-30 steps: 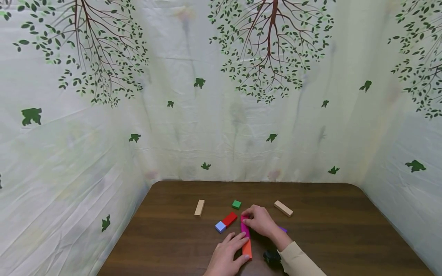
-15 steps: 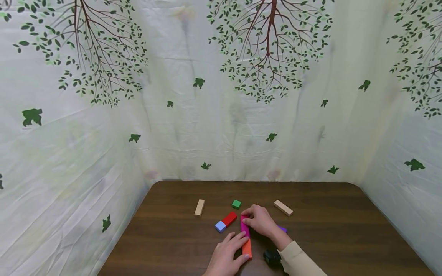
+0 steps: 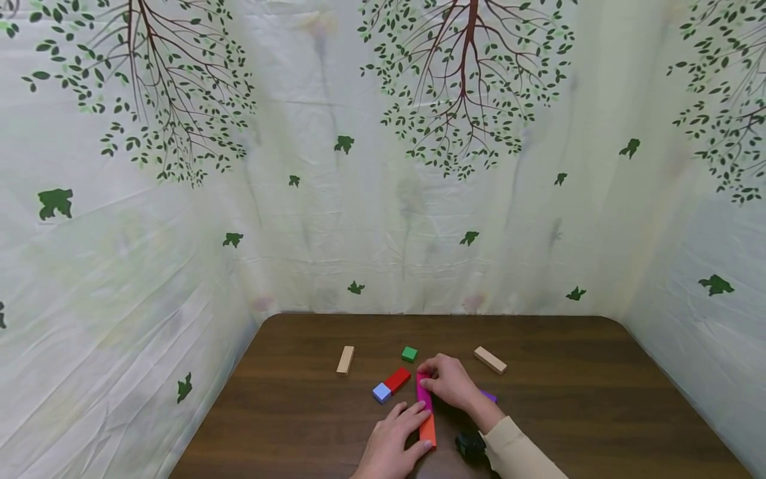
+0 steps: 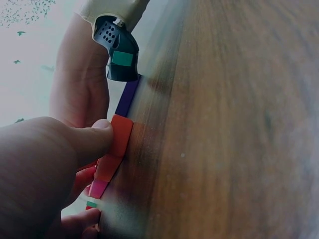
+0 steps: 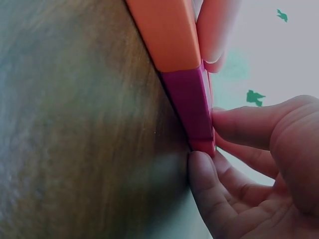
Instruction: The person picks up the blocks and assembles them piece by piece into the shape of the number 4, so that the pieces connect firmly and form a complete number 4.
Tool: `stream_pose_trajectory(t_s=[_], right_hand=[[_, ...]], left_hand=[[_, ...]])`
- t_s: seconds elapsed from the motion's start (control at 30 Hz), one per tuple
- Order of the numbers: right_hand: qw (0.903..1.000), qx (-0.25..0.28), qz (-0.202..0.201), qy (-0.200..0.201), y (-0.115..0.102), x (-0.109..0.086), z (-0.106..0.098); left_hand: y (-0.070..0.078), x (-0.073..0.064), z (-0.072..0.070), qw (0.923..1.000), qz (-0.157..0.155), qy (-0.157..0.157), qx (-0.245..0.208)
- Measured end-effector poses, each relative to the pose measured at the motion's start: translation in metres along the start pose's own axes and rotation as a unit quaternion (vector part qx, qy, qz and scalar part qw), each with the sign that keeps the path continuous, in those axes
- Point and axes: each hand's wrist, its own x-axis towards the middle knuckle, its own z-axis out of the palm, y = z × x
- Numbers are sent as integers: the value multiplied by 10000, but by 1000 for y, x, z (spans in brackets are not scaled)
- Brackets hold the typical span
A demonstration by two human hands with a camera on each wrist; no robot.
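Observation:
An orange block [image 3: 427, 432] and a magenta block [image 3: 424, 397] lie end to end in a row on the table. My left hand [image 3: 390, 444] holds the orange block, thumb at its near end and fingertips by the seam with the magenta one. In the left wrist view the thumb [image 4: 103, 128] presses against the orange block. My right hand [image 3: 453, 384] pinches the far end of the magenta block between thumb and fingers, as the right wrist view also shows. To the left, a red block [image 3: 397, 380] lies end to end with a light blue block [image 3: 382, 393].
Farther back on the brown table [image 3: 287, 426] are a green block [image 3: 409, 354] and two plain wooden blocks, one left [image 3: 345, 360] and one right [image 3: 491, 360]. A purple block [image 3: 489, 397] is partly hidden behind the right forearm. A black wrist device [image 3: 470, 446] hangs below the right sleeve.

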Motion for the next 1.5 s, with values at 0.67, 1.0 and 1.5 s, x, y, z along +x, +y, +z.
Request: stream_pose_trajectory(t_s=[0.67,1.0,1.5], right_hand=[[9989,-385,-74,275,-6,0,-3],[9990,-292,-165,309,-10,-4,-7],[9984,-130,-289,472,-19,-21,-18]], left_hand=[[-2,0,1,9997,185,152,-42],[-3,1,0,10000,49,27,-78],[0,0,0,9998,131,102,102]])
